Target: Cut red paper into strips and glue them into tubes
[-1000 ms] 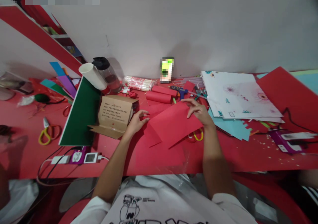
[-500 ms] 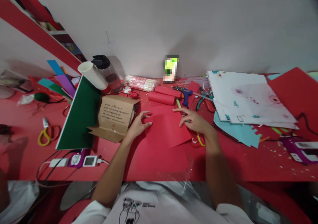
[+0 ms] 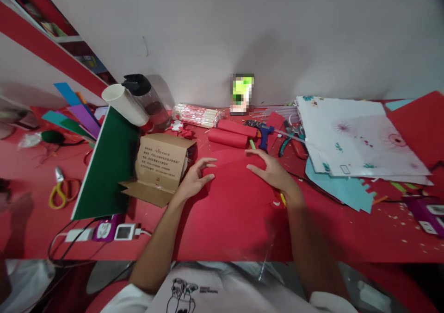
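A sheet of red paper (image 3: 232, 202) lies flat on the red table in front of me. My left hand (image 3: 197, 179) rests at its left side, beside the brown cardboard box (image 3: 161, 162), with thumb and fingers apart and nothing between them. At the right side of the sheet is my right hand (image 3: 272, 172), its index finger and thumb spread and no object in it. Whether the fingertips touch the paper I cannot tell. Just beyond the sheet lie rolled red papers (image 3: 227, 138). Yellow-handled scissors (image 3: 283, 198) are partly hidden by my right wrist.
A blue glue gun (image 3: 265, 136) and pliers (image 3: 294, 146) lie at the back. On the right are a flowered white bag (image 3: 357, 137) and light blue paper (image 3: 347, 190). A green board (image 3: 107, 165), a white roll (image 3: 125, 103), a bottle (image 3: 149, 100) and scissors (image 3: 62, 188) stand or lie left.
The raised corner of red paper by my right hand now lies flat. My right fingers have spread apart and come off it. My left hand has barely moved; the view has shifted slightly.
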`<state>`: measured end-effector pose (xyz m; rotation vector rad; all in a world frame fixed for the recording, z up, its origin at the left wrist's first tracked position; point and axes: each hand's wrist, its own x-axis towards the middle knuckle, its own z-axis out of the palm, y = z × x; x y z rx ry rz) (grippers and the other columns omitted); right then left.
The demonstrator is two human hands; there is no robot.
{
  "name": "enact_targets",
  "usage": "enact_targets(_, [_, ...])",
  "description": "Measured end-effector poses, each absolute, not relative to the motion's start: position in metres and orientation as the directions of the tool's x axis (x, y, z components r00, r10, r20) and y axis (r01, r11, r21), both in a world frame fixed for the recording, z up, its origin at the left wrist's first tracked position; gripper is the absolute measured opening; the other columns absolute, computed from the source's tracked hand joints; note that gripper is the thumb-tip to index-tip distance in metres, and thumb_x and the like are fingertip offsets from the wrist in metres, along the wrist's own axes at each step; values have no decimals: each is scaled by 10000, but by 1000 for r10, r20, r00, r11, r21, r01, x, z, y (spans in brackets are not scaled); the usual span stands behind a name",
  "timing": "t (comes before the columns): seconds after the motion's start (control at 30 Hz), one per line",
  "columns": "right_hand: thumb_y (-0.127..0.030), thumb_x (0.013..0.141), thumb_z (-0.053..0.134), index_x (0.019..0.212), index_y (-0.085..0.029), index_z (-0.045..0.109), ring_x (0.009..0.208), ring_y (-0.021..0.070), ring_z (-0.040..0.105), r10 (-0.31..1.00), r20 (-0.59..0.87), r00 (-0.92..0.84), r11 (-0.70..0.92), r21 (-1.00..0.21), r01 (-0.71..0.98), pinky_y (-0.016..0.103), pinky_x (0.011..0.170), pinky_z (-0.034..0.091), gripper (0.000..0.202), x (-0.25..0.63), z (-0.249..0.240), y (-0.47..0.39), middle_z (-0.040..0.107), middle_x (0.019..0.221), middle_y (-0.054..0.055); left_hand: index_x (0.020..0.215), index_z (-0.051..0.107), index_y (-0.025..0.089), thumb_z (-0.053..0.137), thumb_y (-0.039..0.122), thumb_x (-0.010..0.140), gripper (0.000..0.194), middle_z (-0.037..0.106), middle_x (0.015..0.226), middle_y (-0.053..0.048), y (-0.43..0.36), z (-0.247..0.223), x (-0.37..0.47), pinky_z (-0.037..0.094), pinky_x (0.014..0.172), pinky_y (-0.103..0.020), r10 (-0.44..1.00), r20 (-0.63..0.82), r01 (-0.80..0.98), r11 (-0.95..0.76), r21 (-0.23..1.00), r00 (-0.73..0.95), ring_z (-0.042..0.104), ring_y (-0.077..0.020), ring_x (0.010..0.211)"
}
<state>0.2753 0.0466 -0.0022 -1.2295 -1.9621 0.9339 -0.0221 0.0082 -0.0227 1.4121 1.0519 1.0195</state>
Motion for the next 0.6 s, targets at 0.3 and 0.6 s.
enact_targets(0.3, [-399, 874, 699, 1114, -224, 706, 1152, 287, 677, 971, 215, -104, 238, -853, 464, 469, 1050, 485, 297, 263, -11, 50, 753, 1192, 84, 1159, 587, 186, 725, 411, 843, 412, 637, 747, 21, 11, -35, -20, 480, 715, -260, 993, -118, 177, 122, 977, -29, 647, -154, 759])
enact_targets(0.6, [-381, 885, 689, 1123, -213, 700, 1078, 289, 685, 982, 170, -78, 187, -866, 463, 465, 981, 518, 291, 260, -6, 47, 753, 1162, 84, 988, 645, 175, 659, 401, 881, 251, 701, 795, -12, 8, -32, -18, 489, 708, -260, 995, -92, 257, 100, 961, -41, 655, -151, 743])
